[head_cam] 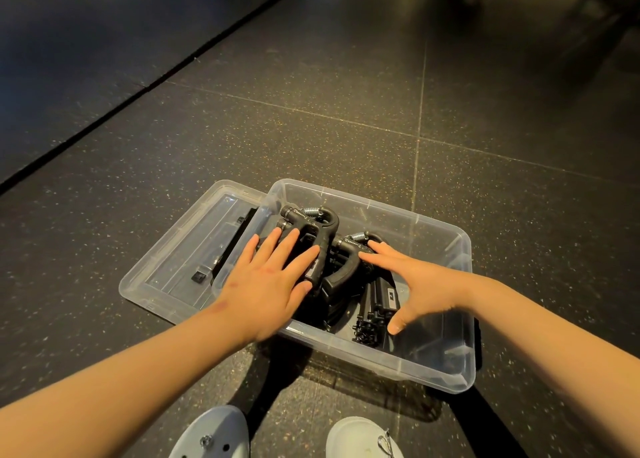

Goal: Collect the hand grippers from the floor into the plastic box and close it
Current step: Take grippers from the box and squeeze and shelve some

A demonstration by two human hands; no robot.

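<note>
A clear plastic box [433, 364] stands on the dark floor in front of my feet. Several black hand grippers [311, 225] with coiled metal springs are piled in its left half. My left hand [266, 281] lies flat with straight fingers on the left part of the pile. My right hand [415, 284] reaches in from the right, fingers spread, fingertips touching a gripper's top [356, 243] and thumb pointing down near the box's front wall. The clear lid [180, 250] with black latches lies flat on the floor, tucked against the box's left side.
Dark speckled floor tiles [346, 94] spread around the box. A darker mat [69, 59] lies at the far left behind a black edge strip. My two light shoes [214, 433] show at the bottom edge, just before the box.
</note>
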